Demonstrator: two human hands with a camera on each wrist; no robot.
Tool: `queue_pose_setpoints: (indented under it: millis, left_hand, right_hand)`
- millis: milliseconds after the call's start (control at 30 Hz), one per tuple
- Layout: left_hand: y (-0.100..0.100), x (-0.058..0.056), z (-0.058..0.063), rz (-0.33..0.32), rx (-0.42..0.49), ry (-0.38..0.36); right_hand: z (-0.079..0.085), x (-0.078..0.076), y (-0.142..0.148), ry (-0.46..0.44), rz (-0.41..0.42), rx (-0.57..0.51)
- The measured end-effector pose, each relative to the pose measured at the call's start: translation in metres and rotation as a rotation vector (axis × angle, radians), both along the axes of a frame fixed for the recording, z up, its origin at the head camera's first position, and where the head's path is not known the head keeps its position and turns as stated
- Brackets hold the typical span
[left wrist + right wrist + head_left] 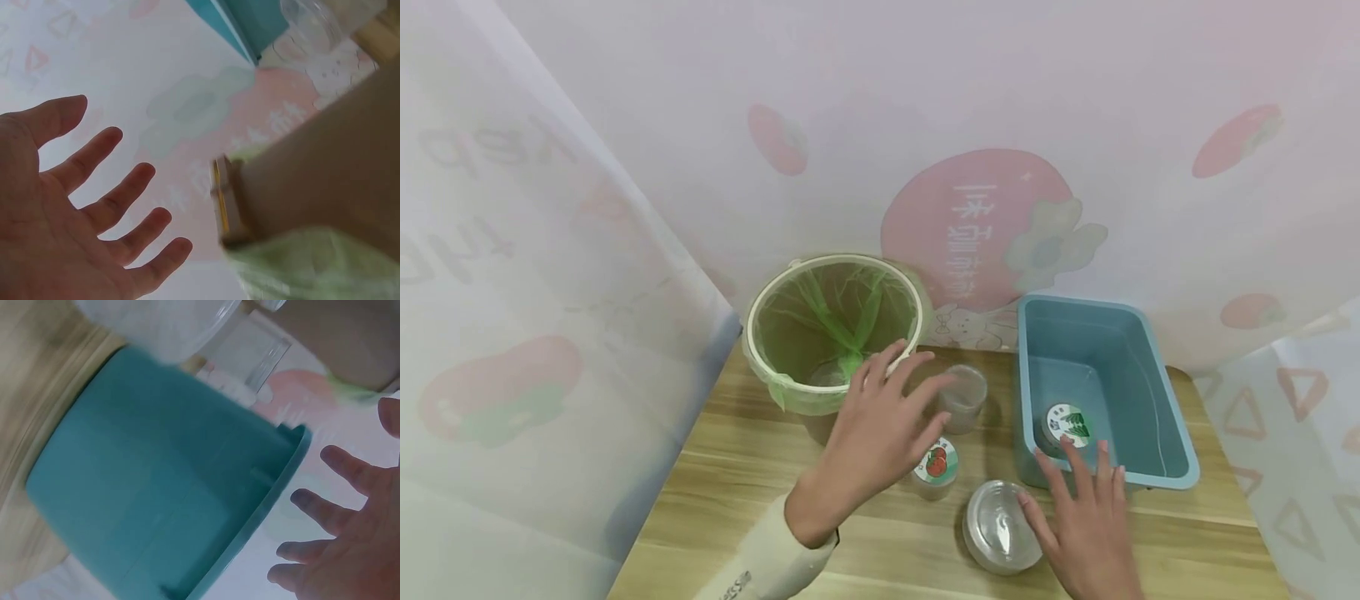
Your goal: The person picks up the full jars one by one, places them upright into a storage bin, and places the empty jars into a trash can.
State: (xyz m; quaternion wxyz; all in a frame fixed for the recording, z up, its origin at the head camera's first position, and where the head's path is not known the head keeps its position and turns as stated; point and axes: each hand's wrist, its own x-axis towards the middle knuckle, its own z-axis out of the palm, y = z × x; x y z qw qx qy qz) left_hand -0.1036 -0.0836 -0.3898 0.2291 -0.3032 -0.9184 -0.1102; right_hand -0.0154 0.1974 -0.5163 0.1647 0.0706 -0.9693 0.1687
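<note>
My left hand (876, 425) hovers by the near right rim of a waste bin (757, 354), fingers spread and holding nothing. A green liner (785, 395) covers the bin's rim. Below and right of that hand stand a clear jar (966, 404) and a jar with a tomato picture on its lid (940, 463). My right hand (1088, 525), also empty with spread fingers, is at the near edge of a blue tub (1116, 354). Inside the tub sits a jar with a green picture on its lid (1067, 425). A clear round container (1000, 529) lies by my right thumb.
The wooden table (722, 467) carries everything. A printed curtain (850, 192) with strawberry pictures hangs behind it, and another curtain (535, 292) closes the left side. In the right wrist view the tub's outer wall (144, 469) fills much of the picture.
</note>
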Motion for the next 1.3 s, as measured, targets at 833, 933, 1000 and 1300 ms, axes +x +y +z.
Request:
queue_pose_setpoints:
  millis: [833, 933, 1000, 1300]
  left_hand:
    - [-0.089, 0.000, -0.010, 0.245, 0.054, -0.090]
    - [-0.096, 0.000, -0.011, 0.268, 0.060, -0.112]
    - [-0.102, 0.000, -0.011, 0.281, 0.066, -0.123]
    - [-0.116, 0.004, -0.017, 0.284, 0.108, -0.114]
  right_hand:
    - [-0.041, 0.008, -0.036, 0.058, 0.293, 0.109]
    - [-0.049, 0.009, -0.036, 0.036, 0.298, 0.125]
    - [-0.056, 0.009, -0.036, 0.033, 0.297, 0.135]
    - [-0.082, 0.010, -0.031, 0.011, 0.262, 0.155]
